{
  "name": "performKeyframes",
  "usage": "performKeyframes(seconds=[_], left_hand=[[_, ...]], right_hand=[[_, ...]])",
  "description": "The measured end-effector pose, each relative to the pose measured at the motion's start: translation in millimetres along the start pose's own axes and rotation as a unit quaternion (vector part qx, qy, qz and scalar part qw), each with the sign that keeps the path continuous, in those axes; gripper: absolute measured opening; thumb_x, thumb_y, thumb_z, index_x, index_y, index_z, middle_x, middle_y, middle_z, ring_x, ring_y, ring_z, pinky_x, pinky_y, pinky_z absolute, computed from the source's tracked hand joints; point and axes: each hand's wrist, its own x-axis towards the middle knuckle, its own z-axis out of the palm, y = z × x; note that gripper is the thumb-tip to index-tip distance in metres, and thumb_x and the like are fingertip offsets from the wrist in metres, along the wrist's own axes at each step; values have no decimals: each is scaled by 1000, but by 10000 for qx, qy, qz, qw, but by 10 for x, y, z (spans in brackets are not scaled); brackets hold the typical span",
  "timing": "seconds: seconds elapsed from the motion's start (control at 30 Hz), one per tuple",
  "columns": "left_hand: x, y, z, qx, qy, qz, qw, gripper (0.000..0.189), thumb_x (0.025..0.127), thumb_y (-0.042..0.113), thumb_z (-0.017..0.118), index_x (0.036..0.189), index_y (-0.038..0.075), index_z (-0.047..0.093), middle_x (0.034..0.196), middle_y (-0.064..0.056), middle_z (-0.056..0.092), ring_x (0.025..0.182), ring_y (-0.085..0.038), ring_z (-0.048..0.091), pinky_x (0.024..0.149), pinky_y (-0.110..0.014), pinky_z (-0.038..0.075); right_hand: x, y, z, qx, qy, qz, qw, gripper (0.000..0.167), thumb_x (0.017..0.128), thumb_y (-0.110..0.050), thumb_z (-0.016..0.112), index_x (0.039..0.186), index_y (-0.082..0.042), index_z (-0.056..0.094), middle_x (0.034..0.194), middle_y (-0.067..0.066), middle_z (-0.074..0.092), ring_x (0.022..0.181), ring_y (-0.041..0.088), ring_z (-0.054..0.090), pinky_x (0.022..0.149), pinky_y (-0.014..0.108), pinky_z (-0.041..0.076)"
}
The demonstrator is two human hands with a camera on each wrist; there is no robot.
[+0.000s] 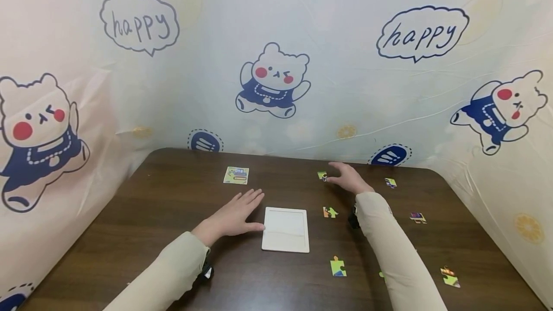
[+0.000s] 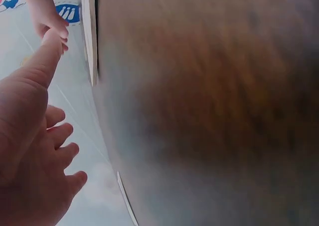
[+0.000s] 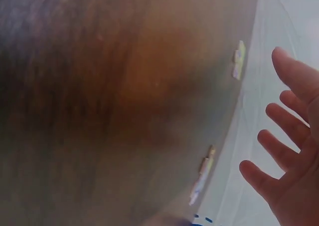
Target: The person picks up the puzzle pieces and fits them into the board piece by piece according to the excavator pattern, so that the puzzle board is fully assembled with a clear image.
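Observation:
My left hand (image 1: pixel 233 215) is stretched out over the table with its fingers spread. Its thumb tip is at the left edge of a white square puzzle frame (image 1: pixel 286 241), with no piece seen inside; whether they touch I cannot tell. Toward the back, my right hand (image 1: pixel 349 179) hovers beside a green puzzle piece (image 1: pixel 321 175), thumb and fingers apart and nothing between them. In the right wrist view the fingers of the right hand (image 3: pixel 294 136) are spread. An orange and green piece (image 1: pixel 330 212) lies nearer me, right of the frame.
More pieces lie to the right: a green and blue one (image 1: pixel 390 183), a purple one (image 1: pixel 417 217), an orange and green one (image 1: pixel 450 276). Another green piece (image 1: pixel 338 268) is near the front. A square picture card (image 1: pixel 236 175) lies at the back left. A printed curtain (image 1: pixel 276 13) surrounds the table.

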Motion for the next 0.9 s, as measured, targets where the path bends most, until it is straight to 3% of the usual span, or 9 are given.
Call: performKeyframes(seconds=[0.33, 0.6, 0.9], left_hand=[[17, 101, 23, -65, -592, -40, 9982, 89, 79, 56, 62, 142, 2, 32, 148, -12, 26, 136, -30, 18, 107, -49, 14], [5, 196, 8, 87, -913, -53, 9958, 88, 76, 54, 66, 140, 0, 37, 144, -13, 33, 135, -30, 22, 107, -49, 15], [29, 204, 15, 322, -937, -64, 9951, 88, 75, 54, 67, 139, 0, 38, 144, -13, 34, 134, -30, 23, 107, -49, 18]], right_hand=[[96, 14, 132, -227, -238, -10, 9995, 55, 88, -17, 63, 134, 5, 42, 136, 23, 41, 126, 37, 34, 102, 50, 28], [135, -3, 164, -692, -724, -202, 9948, 52, 91, -17, 58, 134, 7, 42, 138, 25, 36, 128, 39, 31, 103, 49, 26], [138, -40, 178, -1158, -303, -122, 9927, 31, 88, -11, 61, 117, 0, 61, 120, 19, 56, 114, 35, 49, 95, 48, 38]])
